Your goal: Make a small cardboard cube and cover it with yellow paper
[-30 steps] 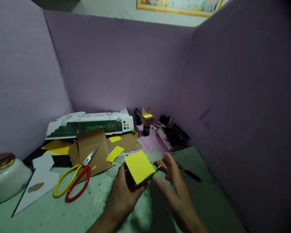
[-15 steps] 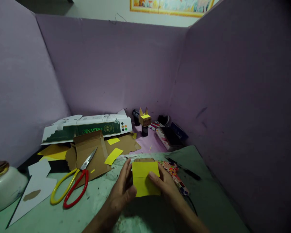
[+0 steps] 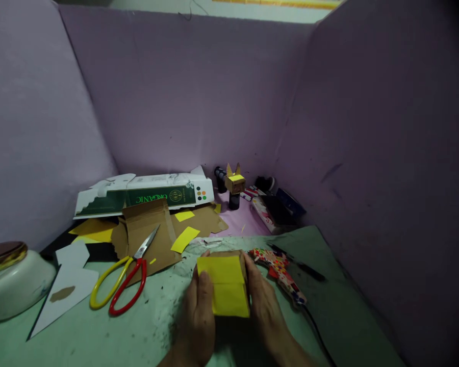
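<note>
A small cardboard box covered with yellow paper (image 3: 225, 283) sits low in the middle of the head view, held between both hands. My left hand (image 3: 202, 315) grips its left side, thumb resting on the yellow face. My right hand (image 3: 263, 305) presses against its right side, fingers closed along the edge. The yellow sheet folds over the box's top and front.
Scissors with yellow and red handles (image 3: 123, 277) lie to the left on the green mat (image 3: 137, 331). Brown cardboard (image 3: 153, 237), yellow scraps (image 3: 182, 238) and a green-white carton (image 3: 145, 195) lie behind. A patterned glue gun (image 3: 281, 272) lies right. A white bowl (image 3: 15, 283) stands at far left. Purple walls (image 3: 367, 127) enclose the space.
The yellow-covered box was tilted in my left hand alone; my right hand came onto it. Now both hands clasp its sides with the yellow face toward me.
</note>
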`<state>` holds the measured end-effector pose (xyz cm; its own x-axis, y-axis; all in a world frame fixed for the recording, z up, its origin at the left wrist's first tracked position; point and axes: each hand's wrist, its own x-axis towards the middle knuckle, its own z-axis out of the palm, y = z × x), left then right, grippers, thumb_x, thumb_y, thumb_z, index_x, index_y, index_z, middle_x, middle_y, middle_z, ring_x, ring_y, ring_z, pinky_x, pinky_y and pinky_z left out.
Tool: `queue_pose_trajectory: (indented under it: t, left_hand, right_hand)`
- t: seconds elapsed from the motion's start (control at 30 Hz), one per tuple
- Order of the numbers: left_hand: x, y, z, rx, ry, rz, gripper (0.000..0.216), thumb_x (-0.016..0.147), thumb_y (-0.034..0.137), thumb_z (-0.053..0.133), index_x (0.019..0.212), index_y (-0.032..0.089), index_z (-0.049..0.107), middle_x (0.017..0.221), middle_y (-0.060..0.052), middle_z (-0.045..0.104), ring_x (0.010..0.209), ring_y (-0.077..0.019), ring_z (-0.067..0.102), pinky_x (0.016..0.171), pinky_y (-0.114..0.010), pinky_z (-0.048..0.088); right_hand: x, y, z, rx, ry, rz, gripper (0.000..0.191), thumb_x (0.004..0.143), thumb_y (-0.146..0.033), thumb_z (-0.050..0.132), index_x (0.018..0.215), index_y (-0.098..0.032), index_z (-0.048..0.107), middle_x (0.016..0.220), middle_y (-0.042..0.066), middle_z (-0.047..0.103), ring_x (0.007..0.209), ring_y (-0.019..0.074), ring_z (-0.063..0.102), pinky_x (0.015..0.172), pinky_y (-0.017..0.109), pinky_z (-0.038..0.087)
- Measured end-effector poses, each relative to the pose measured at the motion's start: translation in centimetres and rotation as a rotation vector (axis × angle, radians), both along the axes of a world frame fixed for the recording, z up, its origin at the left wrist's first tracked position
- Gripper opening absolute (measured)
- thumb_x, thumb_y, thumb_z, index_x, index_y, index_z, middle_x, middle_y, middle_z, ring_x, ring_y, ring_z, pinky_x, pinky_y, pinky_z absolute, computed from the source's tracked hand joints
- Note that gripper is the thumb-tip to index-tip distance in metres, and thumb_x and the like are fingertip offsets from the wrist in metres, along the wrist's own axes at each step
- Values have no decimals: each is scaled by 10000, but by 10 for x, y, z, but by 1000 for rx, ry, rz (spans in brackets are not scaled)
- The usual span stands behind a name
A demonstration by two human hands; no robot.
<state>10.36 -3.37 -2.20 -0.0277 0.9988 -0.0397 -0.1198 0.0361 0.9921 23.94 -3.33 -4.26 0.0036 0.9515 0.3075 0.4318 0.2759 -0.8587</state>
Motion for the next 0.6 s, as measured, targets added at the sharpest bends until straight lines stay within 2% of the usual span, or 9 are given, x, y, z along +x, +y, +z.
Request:
queue_pose_trajectory:
  t: [0.1, 0.17, 0.33, 0.43, 0.53, 0.6]
  left_hand:
    - [-2, 1, 6, 22, 40, 36, 689, 907, 641, 304, 1443, 209, 295, 1452, -121, 468, 1320, -267, 452, 1049, -385, 427]
    - [-2, 1, 10, 29, 108, 20, 682, 913, 637, 281, 1450, 217, 261, 1484, -113, 423, 1326, -256, 445, 1037, -367, 435]
    - [0, -2, 12, 43, 242, -39, 686, 892, 630, 354, 1436, 220, 275, 1500, -110, 392, 1371, -286, 367, 1114, -434, 317]
    - [-1, 2, 8, 28, 120, -145, 712, 851, 584, 476, 1425, 201, 300, 1458, -122, 450, 1306, -312, 452, 1055, -420, 393]
    - [-12, 14, 2, -7, -37, -293, 853, 725, 558, 628, 1417, 167, 319, 1364, -146, 545, 1204, -325, 548, 967, -400, 468]
    - [-25, 26, 4, -27, -3, -348, 826, 717, 614, 573, 1372, 140, 405, 1286, -159, 600, 1156, -319, 585, 920, -388, 492]
  right_hand:
    - [6, 4, -7, -103, 203, 21, 681, 944, -609, 171, 1509, -233, 232, 1500, 119, 408, 1334, 275, 445, 997, 449, 476]
    - [7, 6, -9, -103, 301, 29, 748, 910, -672, 193, 1501, -218, 254, 1506, 147, 388, 1337, 294, 438, 982, 468, 480]
    - [-1, 9, 2, -193, 351, 48, 825, 825, -682, 467, 1480, -208, 305, 1346, 156, 580, 1180, 309, 595, 969, 467, 490]
    - [-3, 6, 8, -269, 435, -14, 871, 720, -642, 632, 1429, -194, 397, 1269, 157, 634, 1092, 340, 637, 920, 495, 514]
    - [1, 3, 14, -326, 695, 23, 827, 682, -571, 708, 1361, -161, 473, 1261, 164, 638, 1105, 358, 626, 889, 501, 525]
    - [5, 2, 19, -371, 810, 65, 713, 718, -550, 689, 1289, -150, 542, 1200, 165, 674, 1080, 361, 641, 840, 488, 547]
